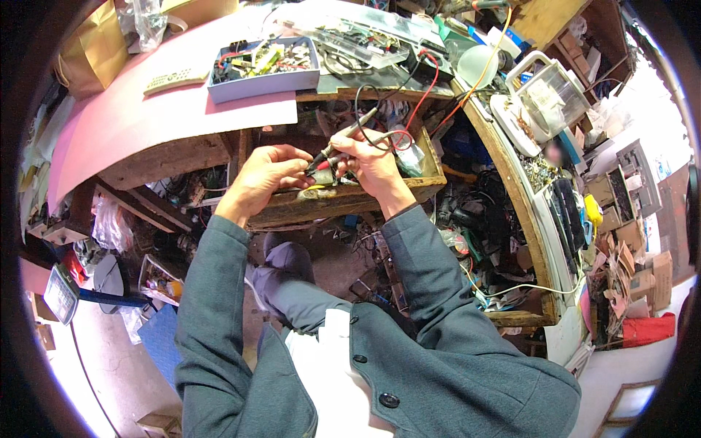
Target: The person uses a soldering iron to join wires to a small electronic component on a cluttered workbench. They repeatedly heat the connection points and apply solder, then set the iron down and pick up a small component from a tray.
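Note:
My right hand is closed around a pair of test probes, one black and one red. Both tips point left, toward the fingers of my left hand. The left fingers are pinched together at those tips, around something small and dark that I cannot make out. A red lead and a black lead loop from the probes to the back of the bench. Beneath both hands a wooden drawer is pulled out, with mixed small parts inside, among them a clear plastic bag.
On the pink bench top sit a blue-grey box of small parts and a pale remote control. A clear jug stands at the right. Cluttered shelves lie below the wooden bench edge, and an orange cable hangs over it.

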A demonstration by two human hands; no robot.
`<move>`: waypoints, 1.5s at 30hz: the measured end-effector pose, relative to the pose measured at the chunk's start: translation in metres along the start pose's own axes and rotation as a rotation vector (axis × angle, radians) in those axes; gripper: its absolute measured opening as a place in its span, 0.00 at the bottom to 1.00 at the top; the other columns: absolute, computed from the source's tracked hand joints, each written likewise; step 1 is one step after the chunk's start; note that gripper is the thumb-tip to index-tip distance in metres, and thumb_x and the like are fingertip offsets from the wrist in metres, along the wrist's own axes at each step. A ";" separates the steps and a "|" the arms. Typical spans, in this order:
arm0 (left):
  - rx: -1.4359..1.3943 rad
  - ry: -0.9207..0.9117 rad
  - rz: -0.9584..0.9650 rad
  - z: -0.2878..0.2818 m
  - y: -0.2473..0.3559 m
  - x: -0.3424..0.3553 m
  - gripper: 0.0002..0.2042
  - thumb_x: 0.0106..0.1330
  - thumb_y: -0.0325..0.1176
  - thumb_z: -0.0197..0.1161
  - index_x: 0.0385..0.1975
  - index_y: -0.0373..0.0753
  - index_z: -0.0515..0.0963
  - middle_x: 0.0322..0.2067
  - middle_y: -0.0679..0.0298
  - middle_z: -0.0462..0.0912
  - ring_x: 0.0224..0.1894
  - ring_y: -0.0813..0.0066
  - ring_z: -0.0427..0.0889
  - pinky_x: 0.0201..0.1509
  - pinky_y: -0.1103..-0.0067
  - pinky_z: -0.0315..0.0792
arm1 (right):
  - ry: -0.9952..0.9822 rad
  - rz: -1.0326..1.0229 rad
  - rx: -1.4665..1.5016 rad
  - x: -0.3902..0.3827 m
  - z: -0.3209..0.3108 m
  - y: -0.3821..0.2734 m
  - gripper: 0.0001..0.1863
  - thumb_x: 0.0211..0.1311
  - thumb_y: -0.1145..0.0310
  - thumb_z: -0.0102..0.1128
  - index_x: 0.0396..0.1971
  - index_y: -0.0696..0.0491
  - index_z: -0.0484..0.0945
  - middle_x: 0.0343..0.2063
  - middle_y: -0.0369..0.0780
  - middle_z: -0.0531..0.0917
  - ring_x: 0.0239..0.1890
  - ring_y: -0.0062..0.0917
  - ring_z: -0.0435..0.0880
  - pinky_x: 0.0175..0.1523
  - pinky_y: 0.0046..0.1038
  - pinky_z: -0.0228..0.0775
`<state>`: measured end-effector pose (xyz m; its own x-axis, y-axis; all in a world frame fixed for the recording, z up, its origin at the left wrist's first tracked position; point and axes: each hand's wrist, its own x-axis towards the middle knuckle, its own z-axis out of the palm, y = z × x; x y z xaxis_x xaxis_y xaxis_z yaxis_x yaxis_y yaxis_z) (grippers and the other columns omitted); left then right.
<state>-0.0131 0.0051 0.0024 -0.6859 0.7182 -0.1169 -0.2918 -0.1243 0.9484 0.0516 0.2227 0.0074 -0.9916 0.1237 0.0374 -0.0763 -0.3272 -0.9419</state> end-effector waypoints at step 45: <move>-0.004 -0.041 -0.021 0.001 0.005 -0.004 0.16 0.61 0.22 0.67 0.49 0.29 0.79 0.39 0.59 0.84 0.39 0.74 0.84 0.49 0.78 0.79 | -0.001 0.006 0.018 -0.001 -0.001 -0.003 0.07 0.60 0.70 0.68 0.35 0.57 0.81 0.28 0.40 0.85 0.27 0.22 0.84 0.27 0.22 0.77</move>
<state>-0.0117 0.0021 0.0080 -0.6517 0.7483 -0.1240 -0.3080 -0.1116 0.9448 0.0524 0.2242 0.0096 -0.9922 0.1206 0.0317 -0.0718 -0.3450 -0.9358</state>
